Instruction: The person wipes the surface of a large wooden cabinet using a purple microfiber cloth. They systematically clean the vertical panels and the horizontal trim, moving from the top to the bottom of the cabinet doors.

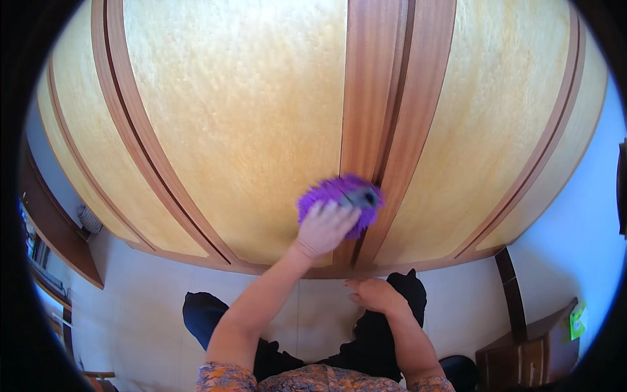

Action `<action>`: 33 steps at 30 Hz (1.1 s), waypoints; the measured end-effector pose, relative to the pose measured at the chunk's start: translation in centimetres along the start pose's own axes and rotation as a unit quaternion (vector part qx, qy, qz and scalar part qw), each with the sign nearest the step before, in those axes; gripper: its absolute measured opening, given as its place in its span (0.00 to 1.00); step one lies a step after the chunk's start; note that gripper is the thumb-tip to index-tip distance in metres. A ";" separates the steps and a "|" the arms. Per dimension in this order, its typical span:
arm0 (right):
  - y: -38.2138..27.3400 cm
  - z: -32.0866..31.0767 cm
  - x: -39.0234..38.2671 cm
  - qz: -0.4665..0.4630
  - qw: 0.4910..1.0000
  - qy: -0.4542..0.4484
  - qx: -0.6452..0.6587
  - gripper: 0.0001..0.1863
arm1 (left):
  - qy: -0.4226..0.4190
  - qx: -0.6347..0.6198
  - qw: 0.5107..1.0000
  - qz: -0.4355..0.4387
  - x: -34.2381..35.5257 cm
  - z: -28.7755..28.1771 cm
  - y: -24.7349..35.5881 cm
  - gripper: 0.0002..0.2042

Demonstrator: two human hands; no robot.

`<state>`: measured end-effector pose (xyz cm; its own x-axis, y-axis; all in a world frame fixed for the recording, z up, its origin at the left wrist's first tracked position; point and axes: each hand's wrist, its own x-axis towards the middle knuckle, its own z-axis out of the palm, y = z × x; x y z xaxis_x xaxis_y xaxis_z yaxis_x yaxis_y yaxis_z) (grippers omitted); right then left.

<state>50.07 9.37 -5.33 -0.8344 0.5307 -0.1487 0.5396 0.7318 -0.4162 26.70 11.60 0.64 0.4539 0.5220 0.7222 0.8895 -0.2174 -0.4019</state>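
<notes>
My left hand grips a fluffy purple duster with a grey middle piece. The duster lies against the lower part of a wooden wardrobe, over the brown frame strip between two yellowish door panels. Hand and duster are slightly blurred. Lower down, my right hand is beside my right knee, its fingers pointing left and a little apart, with nothing in them. Part of its palm side is hidden.
Pale floor tiles lie below the wardrobe. A dark wooden cabinet with a green item on it stands at lower right, by a bluish-white wall. Brown furniture stands at far left.
</notes>
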 end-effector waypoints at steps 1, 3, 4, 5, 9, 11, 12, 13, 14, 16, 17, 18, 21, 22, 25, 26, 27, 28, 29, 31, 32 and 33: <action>0.1 0.1 0.1 -0.006 1.000 0.004 0.003 0.24 | -0.043 -0.022 0.998 0.038 -1.3 1.1 1.3 0.21; 0.8 0.7 0.2 -0.018 1.000 0.007 0.003 0.24 | -0.070 -0.035 0.995 0.061 -4.3 2.5 3.0 0.22; 1.1 0.9 0.4 -0.024 1.000 0.009 0.002 0.24 | -0.082 -0.041 0.993 0.071 -5.6 3.0 3.3 0.22; 1.0 0.3 0.3 -0.010 1.000 -0.002 -0.009 0.24 | -0.087 -0.051 0.993 0.061 -6.7 3.6 3.1 0.21; -0.7 -1.1 -0.3 -0.005 1.000 -0.015 -0.008 0.22 | -0.094 -0.047 0.994 -0.002 -9.9 2.7 0.1 0.18; -0.8 -1.4 -0.6 -0.010 1.000 -0.003 0.003 0.22 | -0.055 0.031 0.998 -0.030 -7.8 0.1 -2.3 0.18; -0.8 -1.5 -0.6 -0.012 1.000 -0.003 0.005 0.22 | 0.001 0.025 0.996 -0.085 -5.8 -1.3 -3.2 0.19; -0.7 -1.5 -0.7 -0.011 1.000 -0.001 0.007 0.22 | 0.058 0.018 0.989 -0.137 -3.2 -2.3 -3.6 0.20; -0.5 -1.3 -0.7 -0.016 1.000 0.006 0.014 0.22 | 0.099 0.006 0.979 -0.181 -1.3 -3.3 -3.9 0.21; -0.2 -0.9 -0.5 -0.037 0.999 0.018 0.027 0.23 | 0.149 -0.003 0.957 -0.248 0.7 -3.6 -3.9 0.24; -0.4 -1.1 -0.4 -0.028 0.999 0.009 0.030 0.23 | 0.152 0.008 0.957 -0.248 0.8 -2.9 -3.5 0.24; -1.2 -1.7 -0.6 -0.018 0.999 0.000 0.032 0.23 | 0.131 0.006 0.964 -0.231 0.0 -2.1 -3.2 0.23; -1.9 -2.6 -0.9 -0.012 0.999 -0.011 0.035 0.23 | 0.081 0.009 0.984 -0.155 -4.5 -0.3 -2.8 0.21; -1.8 -2.5 -1.0 -0.015 0.999 -0.012 0.032 0.23 | 0.064 0.008 0.990 -0.124 -5.8 -0.2 -3.2 0.21; -1.7 -2.5 -1.2 -0.010 1.000 -0.018 0.006 0.23 | -0.007 0.035 0.979 -0.203 -10.3 -1.6 -6.1 0.21; -1.6 -2.4 -1.2 -0.014 1.000 -0.015 0.003 0.23 | 0.010 0.048 0.970 -0.238 -11.7 -2.1 -7.7 0.22; -1.6 -2.4 -1.0 -0.018 1.000 -0.013 -0.001 0.23 | 0.019 0.079 0.962 -0.259 -13.4 -2.8 -9.7 0.27; -1.5 -2.4 -0.9 -0.011 1.000 -0.020 -0.005 0.23 | 0.031 0.073 0.955 -0.284 -13.6 -4.0 -11.8 0.31; -1.5 -2.5 -0.7 -0.005 0.999 -0.031 -0.010 0.22 | 0.062 0.112 0.943 -0.307 -14.3 -4.8 -13.5 0.32; -2.0 -2.7 -0.6 0.014 0.999 -0.044 -0.014 0.22 | 0.133 0.091 0.903 -0.397 -14.1 -6.6 -16.7 0.34; -2.3 -2.9 -0.5 0.025 0.998 -0.048 -0.016 0.21 | 0.171 0.065 0.872 -0.454 -14.4 -6.9 -17.9 0.34; -2.6 -2.9 -0.2 0.033 0.998 -0.052 -0.019 0.21 | 0.209 0.033 0.832 -0.512 -15.1 -7.0 -19.0 0.34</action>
<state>49.15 8.56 -1.59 -0.8030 0.5324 -0.2679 0.5959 0.7131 -0.3693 3.28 2.08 1.29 -0.5504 0.0704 0.8319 0.8223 0.2182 0.5256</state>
